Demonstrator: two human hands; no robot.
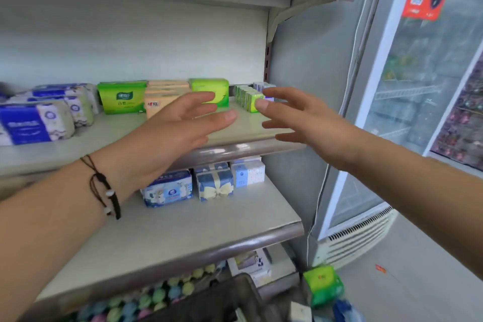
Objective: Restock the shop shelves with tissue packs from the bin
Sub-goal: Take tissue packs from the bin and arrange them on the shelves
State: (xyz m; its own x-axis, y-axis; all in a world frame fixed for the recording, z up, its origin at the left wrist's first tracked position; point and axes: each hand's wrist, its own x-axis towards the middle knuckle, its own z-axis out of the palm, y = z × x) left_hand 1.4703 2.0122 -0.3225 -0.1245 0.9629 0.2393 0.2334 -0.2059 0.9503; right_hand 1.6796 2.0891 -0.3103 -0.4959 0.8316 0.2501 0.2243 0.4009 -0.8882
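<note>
Nearest, at the bottom edge: a dark bin [230,295], blurred, with a green soft-wrapped tissue pack [324,285] and other small packs beside it low right. So stock remains to be shelved; judged partway through, not finished.

Lower shelf [183,230]: smooth pale laminate with a rounded grey metal lip. Three packs sit at the back: a blue-and-white film-wrapped pack [168,188], a blue box-shaped pack with a printed bow [215,185], and a pale blue pack [248,172]. Much bare board in front.

Both hands are raised over the middle shelf [104,136], holding nothing. Left hand [172,133]: fingers straight and slightly apart, a dark cord bracelet [104,188] at the wrist. Right hand [298,117]: fingers spread, the thumb tip at or just in front of the row of small green pocket packs [247,98]; contact cannot be confirmed.

Further back on that shelf, left to right: soft, pillowy blue-and-white bundles [36,123], a glossy green rectangular pack [121,98], a stack of peach-coloured packs [163,94], and a second green pack [209,86]. The row is straight but has one layer only, leaving room above.

Far right: a glass-door cooler [418,86] bearing a red sticker.
</note>
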